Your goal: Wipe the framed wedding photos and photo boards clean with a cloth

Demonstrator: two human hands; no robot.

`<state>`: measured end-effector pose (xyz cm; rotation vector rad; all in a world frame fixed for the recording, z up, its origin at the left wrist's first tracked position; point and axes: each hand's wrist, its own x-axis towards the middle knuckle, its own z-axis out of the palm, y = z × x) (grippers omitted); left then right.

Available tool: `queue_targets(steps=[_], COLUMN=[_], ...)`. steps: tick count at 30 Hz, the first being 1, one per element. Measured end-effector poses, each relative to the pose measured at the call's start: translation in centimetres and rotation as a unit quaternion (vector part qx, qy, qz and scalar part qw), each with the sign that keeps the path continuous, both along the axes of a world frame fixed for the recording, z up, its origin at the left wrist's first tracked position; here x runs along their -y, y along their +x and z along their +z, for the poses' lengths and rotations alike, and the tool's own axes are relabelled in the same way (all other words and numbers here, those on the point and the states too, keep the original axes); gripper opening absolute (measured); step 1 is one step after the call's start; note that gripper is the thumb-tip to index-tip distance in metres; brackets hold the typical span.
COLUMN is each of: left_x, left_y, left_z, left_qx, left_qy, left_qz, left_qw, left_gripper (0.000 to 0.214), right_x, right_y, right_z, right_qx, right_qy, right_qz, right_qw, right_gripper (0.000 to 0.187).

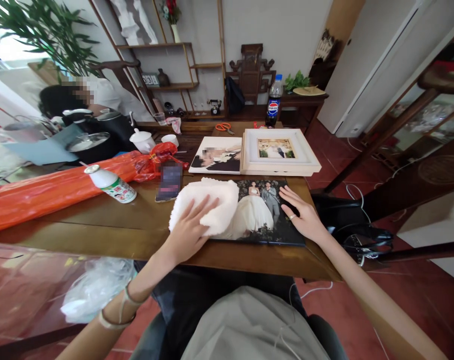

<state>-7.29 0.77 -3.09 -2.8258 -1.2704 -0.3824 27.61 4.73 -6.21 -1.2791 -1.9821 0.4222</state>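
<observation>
A dark wedding photo panel (266, 220) lies flat at the near edge of the wooden table (99, 220). A folded white cloth (207, 202) covers the panel's left part. My left hand (189, 227) lies flat on the cloth, fingers stretched out and pressing down. My right hand (302, 212) rests on the panel's right edge with fingers spread, a ring on one finger. Beyond the panel lie a second photo print (217, 157) and a white framed photo (279, 150).
A phone (169, 182), a small white bottle (112, 185) on its side and long orange plastic wrapping (54, 187) lie at the left. Scissors (224, 127), a cola bottle (274, 102), cups and pots stand further back. Another person sits at far left. Cables run on the red floor at right.
</observation>
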Motion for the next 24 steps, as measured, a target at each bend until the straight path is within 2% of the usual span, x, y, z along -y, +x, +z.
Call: queue_targets(steps=[4,6,8,12,14,16,18,21,24], left_x=[3.3,4.0,3.5,-0.2,-1.8,-2.7,-2.8,-2.4,-2.1], left_y=[1.3,1.9,1.9,1.6,2.5,4.6,7.3,11.1,12.3], left_z=[0.0,0.4,0.8,1.2,1.2,1.1,1.1,1.3,1.6], left_qx=[-0.007,-0.012,-0.015,-0.025,-0.025,-0.025,-0.027,-0.033,-0.043], left_qy=[0.001,-0.008,-0.021,-0.026,-0.017,-0.008,-0.005,-0.005,-0.007], left_qz=[-0.031,-0.045,-0.043,0.012,0.048,0.065,0.049,-0.008,-0.051], left_qw=[0.999,0.999,0.999,0.999,0.998,0.998,0.998,0.999,0.998], left_gripper=[0.020,0.016,0.018,0.024,0.026,0.027,0.026,0.023,0.023], right_x=[0.0,-0.1,-0.1,-0.1,0.0,0.0,-0.1,-0.1,-0.2], right_y=[0.0,0.0,0.0,0.0,0.0,0.0,0.0,0.3,0.4], right_z=[0.0,-0.1,-0.1,0.0,0.0,0.0,-0.1,-0.2,-0.3], right_qx=[-0.001,0.001,0.000,-0.006,-0.007,-0.007,-0.011,-0.016,-0.009], right_qy=[-0.003,-0.001,0.002,0.004,0.003,0.004,0.009,0.018,0.020], right_qz=[0.003,0.002,0.002,0.006,0.006,0.007,0.007,0.012,0.024], right_qw=[1.000,1.000,1.000,1.000,1.000,1.000,1.000,1.000,0.999], right_gripper=[0.041,0.041,0.041,0.040,0.040,0.040,0.040,0.040,0.041])
